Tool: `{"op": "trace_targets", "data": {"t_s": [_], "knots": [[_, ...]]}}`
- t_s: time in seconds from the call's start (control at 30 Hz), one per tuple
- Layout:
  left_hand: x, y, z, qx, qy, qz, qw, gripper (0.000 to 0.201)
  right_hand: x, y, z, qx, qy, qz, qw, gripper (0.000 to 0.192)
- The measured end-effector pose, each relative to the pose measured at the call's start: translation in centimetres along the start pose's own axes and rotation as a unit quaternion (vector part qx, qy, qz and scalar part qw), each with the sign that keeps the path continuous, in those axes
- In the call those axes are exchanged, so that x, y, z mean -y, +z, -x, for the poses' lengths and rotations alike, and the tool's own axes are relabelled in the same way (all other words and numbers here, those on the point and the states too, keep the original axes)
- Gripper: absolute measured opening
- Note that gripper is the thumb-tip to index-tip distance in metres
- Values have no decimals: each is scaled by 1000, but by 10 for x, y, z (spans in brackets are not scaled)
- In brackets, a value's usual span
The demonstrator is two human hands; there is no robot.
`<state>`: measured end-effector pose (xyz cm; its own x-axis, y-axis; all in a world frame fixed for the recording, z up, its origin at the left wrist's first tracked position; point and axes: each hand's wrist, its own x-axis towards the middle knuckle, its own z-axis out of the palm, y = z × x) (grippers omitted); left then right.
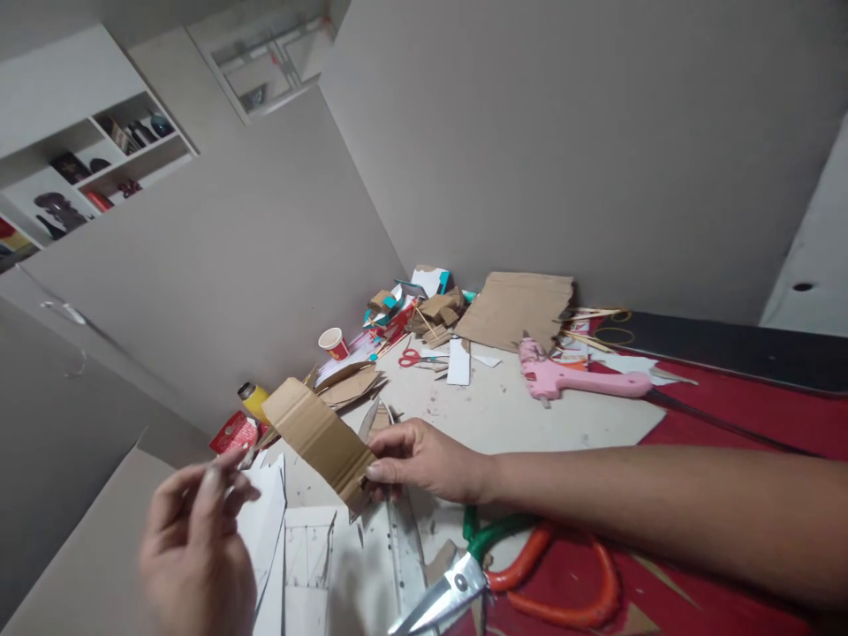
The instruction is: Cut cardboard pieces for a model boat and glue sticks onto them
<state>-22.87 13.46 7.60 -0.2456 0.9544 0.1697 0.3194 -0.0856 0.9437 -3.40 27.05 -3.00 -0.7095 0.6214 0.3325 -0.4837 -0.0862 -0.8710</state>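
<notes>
While the right hand (pixel 424 459) grasps it by the near right end, thumb on the top face and the other fingers partly hidden behind, the creased cardboard piece (pixel 318 433) is tilted above the counter (pixel 715 395) in the head view, slanting from far left to near right. The left hand (pixel 199 539), raised at near left and apart from the cardboard, is blurred with its fingers curled; I cannot tell whether its grip is released or pinching something small. The cardboard should be very light and dry, hardly slippery, fairly stiff across its flat middle but ready to bend at the ridged crease lines, and its corrugations would likely crush under a hard squeeze. A gentle hold on the flat panel or along the long edges, clear of the creases, seems best. A pointed blade (pixel 369 422) shows just beyond the right hand, though whether it is held is unclear. Near the hand lie a metal ruler (pixel 401 548) and large scissors (pixel 464 583); the pink glue gun (pixel 576 380) rests farther right, and white paper (pixel 268 503) lies beside the left hand.
</notes>
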Motion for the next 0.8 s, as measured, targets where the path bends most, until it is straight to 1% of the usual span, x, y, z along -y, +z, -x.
{"op": "trace_targets", "data": {"t_s": [0.1,0.17,0.23,0.3,0.37,0.47,0.53,0.6,0.67,0.7,0.8], "knots": [[7,18,-32,1,-4,2,1000,51,-8,0,-1,-13,-14,-6,1000,29],[19,29,-47,-14,1,11,1000,56,-15,0,1,-16,-4,3,1000,28],[33,38,-54,-60,22,37,997,56,-19,0,3,-16,15,21,1000,27],[45,43,-55,-110,51,58,991,53,-19,0,6,-19,30,35,999,26],[52,44,-53,-131,80,65,986,53,-16,-1,8,-24,40,40,998,26],[56,41,-55,-121,111,32,986,45,-8,-5,6,-14,71,47,996,31],[59,38,-60,-107,118,-14,987,42,-2,-10,2,0,91,59,994,33],[65,35,-65,-99,131,-80,983,43,8,-17,-2,4,97,77,992,33],[71,31,-69,-105,154,-153,970,42,20,-25,-7,6,95,114,989,31],[74,30,-71,-114,166,-184,962,37,27,-28,-10,10,93,137,986,29],[80,27,-74,-139,202,-218,945,20,48,-38,-18,27,86,204,975,21]]}}
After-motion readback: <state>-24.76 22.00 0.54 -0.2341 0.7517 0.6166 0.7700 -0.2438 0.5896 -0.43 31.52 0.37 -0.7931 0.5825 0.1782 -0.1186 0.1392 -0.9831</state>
